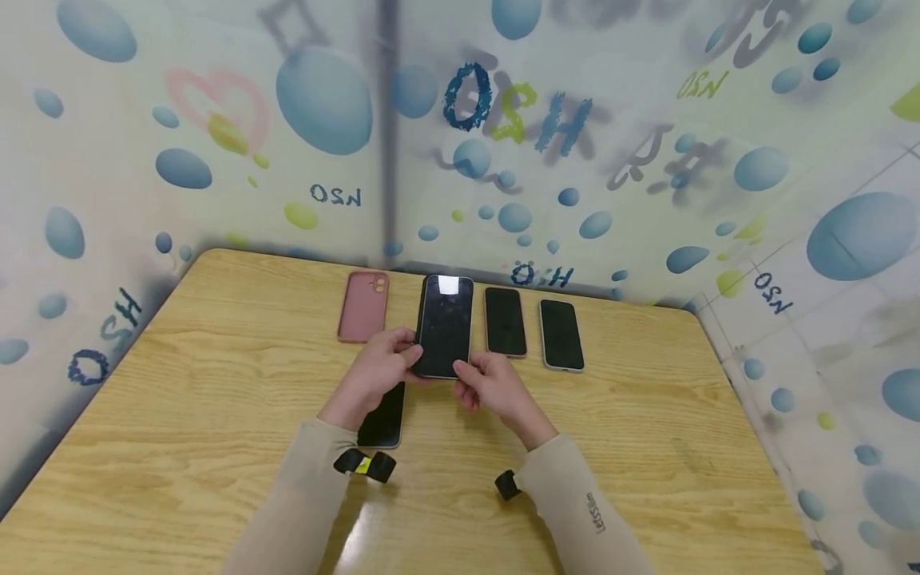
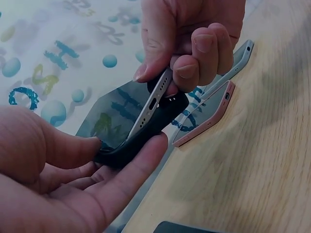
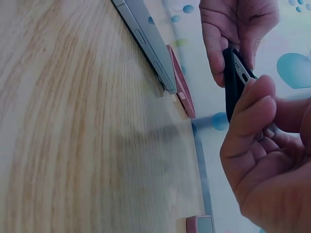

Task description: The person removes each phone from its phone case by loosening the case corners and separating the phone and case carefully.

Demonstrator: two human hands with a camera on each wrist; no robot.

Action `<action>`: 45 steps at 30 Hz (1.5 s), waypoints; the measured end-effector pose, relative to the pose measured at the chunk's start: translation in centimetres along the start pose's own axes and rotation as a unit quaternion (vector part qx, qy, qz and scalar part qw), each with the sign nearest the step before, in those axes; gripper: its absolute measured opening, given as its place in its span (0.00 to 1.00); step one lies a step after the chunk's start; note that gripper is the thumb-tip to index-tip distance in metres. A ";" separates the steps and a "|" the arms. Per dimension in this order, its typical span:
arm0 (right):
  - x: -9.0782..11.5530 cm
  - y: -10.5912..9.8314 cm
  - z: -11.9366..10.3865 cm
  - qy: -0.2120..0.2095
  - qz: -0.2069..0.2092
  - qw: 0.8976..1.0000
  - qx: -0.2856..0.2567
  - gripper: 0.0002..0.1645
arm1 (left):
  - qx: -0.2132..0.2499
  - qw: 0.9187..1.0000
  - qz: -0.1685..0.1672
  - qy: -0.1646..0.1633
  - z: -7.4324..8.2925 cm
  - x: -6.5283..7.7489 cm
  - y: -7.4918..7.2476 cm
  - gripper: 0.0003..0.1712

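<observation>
Both hands hold a phone (image 1: 446,323) above the table, its dark screen up and a light reflecting near its top. In the left wrist view, a black case (image 2: 146,141) wraps the phone, and the silver port edge (image 2: 154,103) stands partly out of it at the right-hand corner. My left hand (image 1: 377,367) grips the left side, thumb at the screen side and fingers beneath the case. At the lower right corner, my right hand (image 1: 496,387) pinches with its thumb on the screen and its fingers curled near the case edge. Those fingertips are partly hidden in the right wrist view.
A pink phone case (image 1: 362,307) lies at the back left. Right of the hands lie a pink-edged phone (image 1: 505,322) and a light-edged phone (image 1: 562,335). Another phone (image 1: 384,419) is partly covered by the left wrist. A patterned wall (image 1: 467,216) borders the wooden table (image 1: 647,447).
</observation>
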State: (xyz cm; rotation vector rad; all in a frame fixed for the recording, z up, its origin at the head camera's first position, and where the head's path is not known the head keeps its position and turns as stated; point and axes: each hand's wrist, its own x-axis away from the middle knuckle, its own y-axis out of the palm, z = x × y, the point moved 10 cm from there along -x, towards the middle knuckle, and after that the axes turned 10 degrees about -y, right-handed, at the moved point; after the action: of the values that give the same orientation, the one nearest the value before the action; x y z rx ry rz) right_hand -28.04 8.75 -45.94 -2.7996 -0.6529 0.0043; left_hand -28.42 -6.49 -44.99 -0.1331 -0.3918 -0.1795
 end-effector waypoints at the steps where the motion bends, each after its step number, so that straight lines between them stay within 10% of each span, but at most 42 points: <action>1: 0.0 0.0 0.1 0.000 0.001 1.000 -0.004 0.18 | -0.002 1.000 0.002 -0.002 0.0 0.0 0.0 0.21; 45: 1.4 -0.7 0.4 0.006 0.049 0.997 -0.055 0.16 | -0.027 0.999 0.043 -0.013 -0.2 -0.2 -1.9 0.22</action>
State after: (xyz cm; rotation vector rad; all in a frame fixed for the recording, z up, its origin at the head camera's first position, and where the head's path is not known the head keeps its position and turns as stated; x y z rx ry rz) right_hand -27.15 10.04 -46.09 -2.9324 -0.5273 -0.0294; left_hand -28.87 -8.33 -45.07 -0.2055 -0.4066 -0.1027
